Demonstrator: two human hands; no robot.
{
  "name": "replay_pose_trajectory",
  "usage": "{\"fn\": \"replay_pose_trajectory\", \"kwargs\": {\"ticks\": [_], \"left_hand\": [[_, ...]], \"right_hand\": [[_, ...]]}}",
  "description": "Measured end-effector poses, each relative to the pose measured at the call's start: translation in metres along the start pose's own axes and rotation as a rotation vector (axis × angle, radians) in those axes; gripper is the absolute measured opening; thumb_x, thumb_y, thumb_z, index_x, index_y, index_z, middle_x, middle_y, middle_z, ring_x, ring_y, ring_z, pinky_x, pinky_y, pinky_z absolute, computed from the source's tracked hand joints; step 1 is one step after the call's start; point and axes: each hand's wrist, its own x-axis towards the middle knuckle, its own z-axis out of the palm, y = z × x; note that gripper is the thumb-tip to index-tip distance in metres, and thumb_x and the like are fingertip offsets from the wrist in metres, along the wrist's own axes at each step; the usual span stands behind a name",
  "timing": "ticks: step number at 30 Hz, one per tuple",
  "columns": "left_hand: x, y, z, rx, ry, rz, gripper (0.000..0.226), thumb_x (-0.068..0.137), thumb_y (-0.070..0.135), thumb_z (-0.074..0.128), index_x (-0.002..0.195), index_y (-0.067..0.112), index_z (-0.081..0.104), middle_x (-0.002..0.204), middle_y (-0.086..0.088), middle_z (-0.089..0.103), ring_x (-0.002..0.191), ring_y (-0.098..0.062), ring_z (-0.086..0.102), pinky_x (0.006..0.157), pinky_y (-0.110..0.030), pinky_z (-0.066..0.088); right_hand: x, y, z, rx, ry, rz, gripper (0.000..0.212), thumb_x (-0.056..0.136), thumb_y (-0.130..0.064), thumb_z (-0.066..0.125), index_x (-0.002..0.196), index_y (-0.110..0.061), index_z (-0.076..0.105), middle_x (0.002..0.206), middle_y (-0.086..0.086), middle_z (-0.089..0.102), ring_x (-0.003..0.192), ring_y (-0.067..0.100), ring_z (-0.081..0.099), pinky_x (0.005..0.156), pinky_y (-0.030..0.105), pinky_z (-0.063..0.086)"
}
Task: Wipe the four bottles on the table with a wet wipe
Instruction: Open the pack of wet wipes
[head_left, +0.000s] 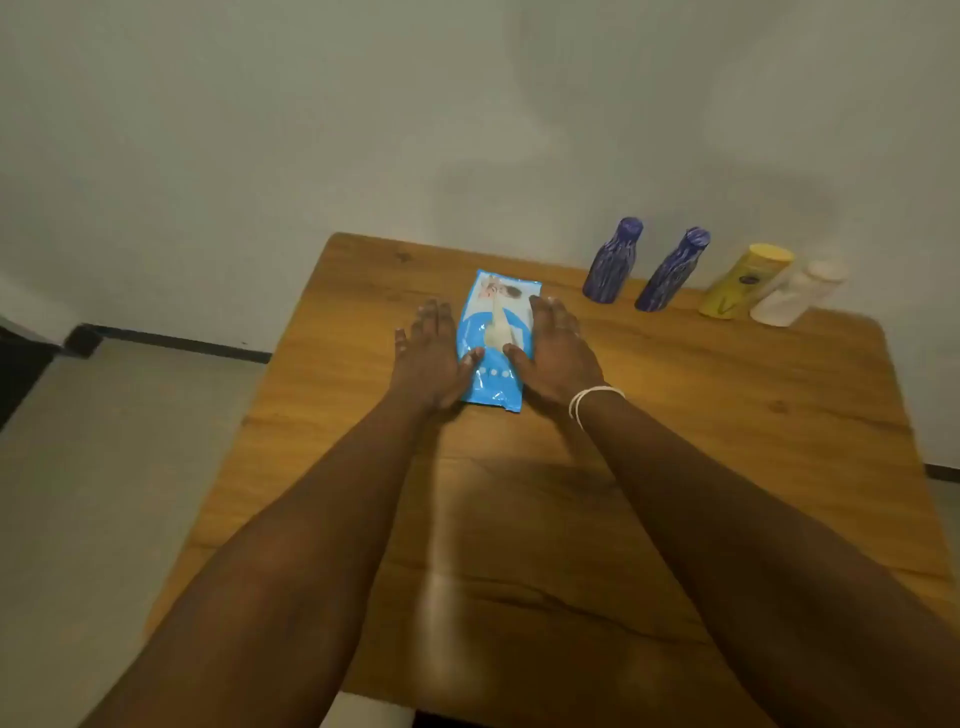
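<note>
A blue wet wipe pack (496, 312) lies flat in the middle of the wooden table (701, 441), with a white wipe sticking out of its top opening. My left hand (431, 358) rests flat against the pack's left edge, thumb on top of it. My right hand (558, 348) presses against the right edge, thumb also on the pack. Both hands have straight fingers. At the table's far right edge stand two purple streaked bottles (613, 262) (670, 273), a yellow bottle (743, 283) and a white bottle (795, 296).
A pale wall rises right behind the table's far edge. To the left the table ends over a light floor (104, 441) with a dark skirting strip. A white band sits on my right wrist (592, 400).
</note>
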Motion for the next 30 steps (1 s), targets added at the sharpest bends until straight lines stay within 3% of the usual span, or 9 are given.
{"fn": "replay_pose_trajectory", "kwargs": {"ticks": [2,4,7,12,17,20,24,30], "left_hand": [[0.009,-0.002,0.012,-0.095,0.035,-0.024,0.079,0.101,0.052,0.04,0.158,0.003,0.014,0.165,-0.018,0.018,0.152,-0.035,0.017,0.122,-0.052,0.019],[0.017,-0.003,0.023,-0.156,0.09,-0.035,0.067,0.101,0.049,0.044,0.149,0.004,0.032,0.154,-0.018,0.04,0.14,-0.036,0.038,0.11,-0.05,0.038],[0.018,0.004,0.032,-0.117,0.255,0.02,0.051,0.101,0.047,0.043,0.129,0.005,0.052,0.128,-0.018,0.06,0.116,-0.034,0.055,0.093,-0.045,0.047],[0.0,0.011,0.038,-0.197,0.325,-0.028,0.046,0.101,0.047,0.044,0.124,0.007,0.052,0.122,-0.015,0.061,0.109,-0.032,0.06,0.083,-0.041,0.046],[-0.044,0.012,0.038,-0.228,0.378,-0.001,0.039,0.102,0.04,0.047,0.12,0.006,0.052,0.116,-0.015,0.063,0.101,-0.032,0.063,0.07,-0.036,0.042],[-0.086,0.005,0.042,-0.285,0.41,0.001,0.035,0.102,0.039,0.048,0.116,0.006,0.052,0.113,-0.015,0.064,0.099,-0.033,0.064,0.075,-0.042,0.051],[-0.145,-0.005,0.049,-0.318,0.421,-0.033,0.035,0.102,0.037,0.049,0.116,0.006,0.052,0.114,-0.015,0.064,0.098,-0.033,0.063,0.074,-0.041,0.047],[-0.198,-0.027,0.066,-0.266,0.255,-0.072,0.039,0.102,0.036,0.048,0.123,0.002,0.048,0.127,-0.022,0.06,0.114,-0.041,0.059,0.087,-0.043,0.046]], "right_hand": [[0.01,0.003,0.015,0.022,0.024,-0.016,0.067,0.097,-0.041,0.054,0.151,-0.009,0.029,0.156,0.018,0.033,0.144,0.035,0.031,0.114,0.044,0.034],[0.018,0.009,0.028,0.004,0.083,-0.031,0.056,0.096,-0.035,0.056,0.142,-0.008,0.041,0.145,0.017,0.044,0.134,0.034,0.042,0.107,0.043,0.041],[0.021,0.013,0.044,0.018,0.187,-0.049,0.041,0.096,-0.029,0.057,0.128,-0.005,0.054,0.133,0.017,0.05,0.123,0.034,0.049,0.1,0.041,0.046],[0.0,0.016,0.054,0.066,0.294,-0.12,0.029,0.097,-0.026,0.056,0.114,-0.003,0.062,0.123,0.017,0.055,0.112,0.032,0.056,0.094,0.04,0.05],[-0.049,0.006,0.055,0.086,0.357,-0.171,0.029,0.097,-0.027,0.058,0.116,-0.006,0.06,0.121,0.014,0.057,0.109,0.027,0.058,0.09,0.041,0.053],[-0.092,-0.007,0.057,0.097,0.341,-0.161,0.032,0.095,-0.03,0.061,0.119,-0.009,0.059,0.125,0.012,0.056,0.11,0.027,0.057,0.091,0.04,0.052],[-0.146,-0.026,0.06,0.119,0.333,-0.178,0.033,0.092,-0.029,0.064,0.118,-0.011,0.054,0.123,0.013,0.058,0.108,0.031,0.058,0.087,0.04,0.05],[-0.204,-0.049,0.076,-0.047,0.219,-0.167,0.035,0.09,-0.029,0.062,0.119,-0.016,0.047,0.107,0.015,0.068,0.096,0.039,0.064,0.071,0.038,0.047]]}}
